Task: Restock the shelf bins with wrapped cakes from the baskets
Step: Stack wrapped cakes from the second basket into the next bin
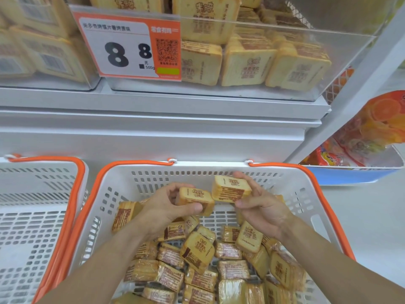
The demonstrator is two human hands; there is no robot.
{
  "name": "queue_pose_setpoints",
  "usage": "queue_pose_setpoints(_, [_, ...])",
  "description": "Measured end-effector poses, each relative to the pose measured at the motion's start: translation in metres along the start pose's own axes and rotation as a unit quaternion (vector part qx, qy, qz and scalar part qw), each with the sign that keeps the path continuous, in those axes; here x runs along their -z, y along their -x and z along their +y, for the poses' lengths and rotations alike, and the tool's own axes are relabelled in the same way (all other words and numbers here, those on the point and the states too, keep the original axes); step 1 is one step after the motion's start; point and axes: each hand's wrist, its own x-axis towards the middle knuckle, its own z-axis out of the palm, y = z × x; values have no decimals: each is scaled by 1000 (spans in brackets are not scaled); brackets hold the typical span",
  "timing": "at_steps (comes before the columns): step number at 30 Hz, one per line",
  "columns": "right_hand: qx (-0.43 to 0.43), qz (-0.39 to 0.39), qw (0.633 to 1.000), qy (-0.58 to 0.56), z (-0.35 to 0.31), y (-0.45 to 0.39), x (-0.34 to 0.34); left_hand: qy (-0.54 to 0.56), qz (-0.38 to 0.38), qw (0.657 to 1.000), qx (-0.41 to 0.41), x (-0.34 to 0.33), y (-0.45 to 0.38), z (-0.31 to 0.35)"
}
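A white basket with an orange rim (258, 174) stands below the shelf and holds several wrapped toast-shaped cakes (197, 251). My left hand (166, 205) grips one wrapped cake (196, 199) above the basket. My right hand (260, 205) pinches a second wrapped cake (230, 190) just beside it, a little higher. The two held cakes nearly touch. Above, a clear shelf bin (341, 53) holds several of the same cakes (247, 64) behind its front wall.
A second white basket with an orange rim (72, 194) stands at the left, its visible part bare. A price tag (129, 44) hangs on the bin front. Another clear bin (43, 51) of cakes sits at upper left. Orange-printed snack bags (368, 132) lie at right.
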Motion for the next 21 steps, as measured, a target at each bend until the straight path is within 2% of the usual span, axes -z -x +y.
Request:
queue_pose_setpoints(3, [9, 6, 999, 38, 1, 1, -4, 166, -41, 984, 48, 3, -3, -5])
queue_pose_setpoints(6, [12, -10, 997, 73, 5, 1, -8, 259, -38, 963, 66, 2, -4, -10])
queue_pose_setpoints(10, [21, -10, 993, 117, 6, 1, -9, 277, -29, 958, 71, -5, -1, -5])
queue_pose_setpoints(13, [33, -4, 980, 194, 6, 1, -10, 255, -21, 962, 98, -10, -1, -2])
queue_pose_setpoints(15, [47, 11, 956, 288, 7, 1, -12, 225, -19, 968, 110, -14, -1, 0])
queue_pose_setpoints(18, [70, 66, 888, 450, 12, 2, -16, 204, -24, 971, 121, -18, 0, -1])
queue_pose_setpoints(21, [89, 105, 825, 548, 19, 4, -17, 195, -32, 974, 109, -19, -1, -3])
